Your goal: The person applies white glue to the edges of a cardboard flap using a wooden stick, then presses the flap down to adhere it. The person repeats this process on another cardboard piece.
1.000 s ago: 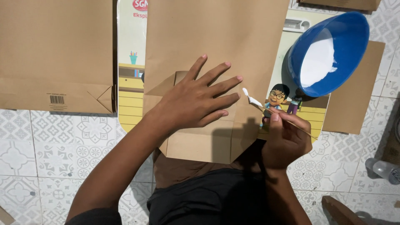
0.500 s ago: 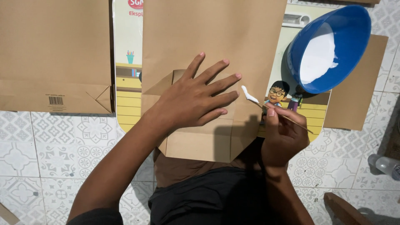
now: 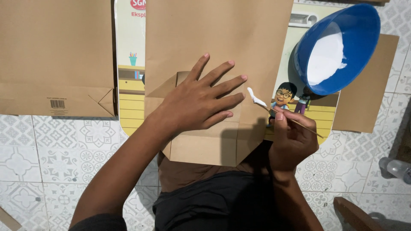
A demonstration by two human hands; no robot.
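My left hand [image 3: 201,100] lies flat with fingers spread on the folded bottom of a brown paper bag [image 3: 214,47], pressing it down. My right hand [image 3: 293,139] pinches a thin wooden stick [image 3: 295,121] whose tip carries white glue [image 3: 256,99]; the tip touches the bag's right edge, close to my left fingertips. A blue bowl [image 3: 317,51] holding white glue stands tilted just above my right hand.
A finished brown paper bag [image 3: 55,55] lies at the left on patterned floor tiles [image 3: 64,149]. A cartoon-printed board [image 3: 128,85] sits under the work. Another brown sheet [image 3: 368,94] is at the right, with a plastic bottle [image 3: 396,167] and a wooden piece [image 3: 355,214] nearby.
The stick's glue tip has slid slightly left and down along the bag's edge. My left hand stays pressed flat in the same place.
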